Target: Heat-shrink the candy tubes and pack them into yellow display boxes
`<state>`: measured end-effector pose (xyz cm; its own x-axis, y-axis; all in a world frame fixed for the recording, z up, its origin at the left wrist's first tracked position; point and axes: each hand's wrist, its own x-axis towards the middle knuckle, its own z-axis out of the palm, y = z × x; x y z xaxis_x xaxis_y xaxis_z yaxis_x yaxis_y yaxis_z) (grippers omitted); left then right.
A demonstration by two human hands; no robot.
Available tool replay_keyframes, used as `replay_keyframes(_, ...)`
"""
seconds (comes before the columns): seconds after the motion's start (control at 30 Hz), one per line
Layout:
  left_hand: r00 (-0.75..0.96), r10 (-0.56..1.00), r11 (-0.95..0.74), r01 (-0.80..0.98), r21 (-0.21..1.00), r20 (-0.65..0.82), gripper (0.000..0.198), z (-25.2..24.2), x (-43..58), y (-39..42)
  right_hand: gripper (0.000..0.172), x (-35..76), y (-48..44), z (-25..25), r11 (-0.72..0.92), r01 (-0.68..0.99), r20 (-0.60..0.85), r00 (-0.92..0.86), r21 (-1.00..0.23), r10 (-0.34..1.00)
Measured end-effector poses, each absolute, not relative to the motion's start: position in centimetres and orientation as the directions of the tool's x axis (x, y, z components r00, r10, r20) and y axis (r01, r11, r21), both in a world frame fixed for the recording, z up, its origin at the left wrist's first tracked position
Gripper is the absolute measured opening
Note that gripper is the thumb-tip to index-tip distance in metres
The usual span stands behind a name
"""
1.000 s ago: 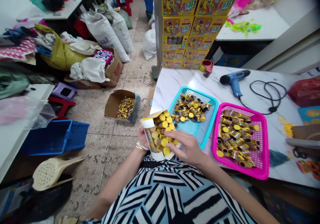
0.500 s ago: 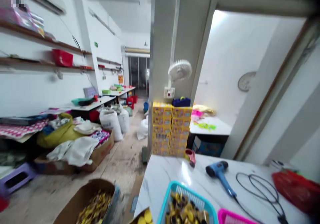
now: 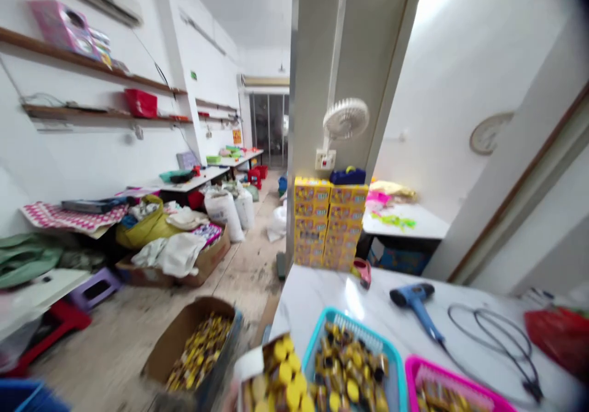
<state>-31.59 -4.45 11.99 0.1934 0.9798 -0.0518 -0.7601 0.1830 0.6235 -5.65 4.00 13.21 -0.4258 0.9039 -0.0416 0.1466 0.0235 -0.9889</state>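
blurred white box of yellow-capped tubes low beside the teal basket, hands unseen, grip untellable

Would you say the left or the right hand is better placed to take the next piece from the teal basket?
Probably the right: the teal basket lies just to the right of the open box of yellow caps. Neither hand shows clearly, so this is tentative.

Turquoise basket, pink basket, yellow-capped tubes.
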Motion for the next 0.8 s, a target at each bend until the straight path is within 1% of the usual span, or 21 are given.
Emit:
replay_keyframes(0.03, 0.214, 0.972, 0.231, -0.773, 0.591, -0.100, 0.061, 12.0, -31.2, -5.4, 0.038, -5.1, 2.4, 13.3, -0.048, 0.142, -0.103, -0.410, -0.989, 0.906)
replay_keyframes(0.1, 0.331, 0.941, 0.324, -0.804, 0.499, -0.078, 0.068, 11.9, -30.3, -6.2, 0.038, -4.0, -0.1, 14.4, -0.187, 0.088, -0.206, -0.360, -0.978, 0.910)
replay_keyframes(0.13, 0.350, 0.935, 0.337, -0.818, 0.466, -0.062, 0.070, 11.6, -29.9, -6.1, 0.039, -3.6, -0.8, 15.2, -0.200, 0.076, -0.214, -0.335, -0.977, 0.918)
replay_keyframes(0.17, 0.309, 0.949, 0.304, -0.852, 0.427, -0.058, 0.075, 11.1, -29.5, -5.8, 0.039, -3.3, -1.1, 16.1, -0.187, 0.067, -0.199, -0.313, -0.980, 0.928)
replay_keyframes(0.23, 0.311, 0.949, 0.312, -0.883, 0.351, -0.061, 0.083, 9.8, -28.8, -5.1, 0.038, -3.3, -1.3, 17.8, -0.133, 0.042, -0.139, -0.259, -0.990, 0.956)
replay_keyframes(0.3, 0.318, 0.945, 0.327, -0.895, 0.303, -0.079, 0.085, 8.9, -28.1, -4.9, 0.036, -4.1, -1.5, 19.4, -0.027, 0.059, -0.042, -0.269, -0.998, 0.962)
replay_keyframes(0.37, 0.312, 0.945, 0.327, -0.897, 0.298, -0.100, 0.079, 8.4, -27.5, -5.0, 0.033, -5.3, -1.9, 20.3, 0.148, 0.112, 0.105, -0.325, -0.983, 0.940)
replay_keyframes(0.4, 0.296, 0.949, 0.315, -0.898, 0.307, -0.108, 0.076, 8.4, -27.2, -5.1, 0.032, -5.9, -2.2, 20.4, 0.251, 0.154, 0.184, -0.352, -0.956, 0.918)
replay_keyframes(0.5, 0.264, 0.958, 0.286, -0.897, 0.336, -0.113, 0.074, 8.6, -26.5, -5.3, 0.030, -7.9, -2.7, 19.9, 0.523, 0.323, 0.382, -0.410, -0.788, 0.828)
replay_keyframes(0.57, 0.273, 0.956, 0.294, -0.893, 0.342, -0.109, 0.078, 8.8, -26.3, -5.5, 0.029, -8.8, -3.0, 19.4, 0.629, 0.380, 0.442, -0.472, -0.678, 0.762)
replay_keyframes(0.63, 0.311, 0.945, 0.326, -0.885, 0.331, -0.100, 0.083, 9.1, -26.4, -6.0, 0.023, -8.9, -3.4, 18.9, 0.688, 0.377, 0.466, -0.528, -0.621, 0.710)
replay_keyframes(0.7, 0.343, 0.936, 0.350, -0.885, 0.308, -0.079, 0.086, 9.1, -26.8, -6.6, 0.012, -8.2, -3.2, 18.1, 0.678, 0.383, 0.480, -0.496, -0.627, 0.724)
replay_keyframes(0.73, 0.352, 0.934, 0.354, -0.886, 0.298, -0.065, 0.087, 9.0, -27.0, -6.9, 0.006, -7.6, -2.9, 17.3, 0.638, 0.403, 0.474, -0.437, -0.656, 0.764)
replay_keyframes(0.77, 0.358, 0.932, 0.357, -0.887, 0.294, -0.051, 0.088, 8.8, -27.2, -7.2, 0.004, -6.9, -2.2, 16.4, 0.564, 0.444, 0.435, -0.364, -0.696, 0.824)
replay_keyframes(0.8, 0.357, 0.933, 0.353, -0.887, 0.297, -0.043, 0.088, 8.7, -27.5, -7.4, 0.009, -6.0, -1.3, 15.2, 0.450, 0.512, 0.351, -0.283, -0.732, 0.892)
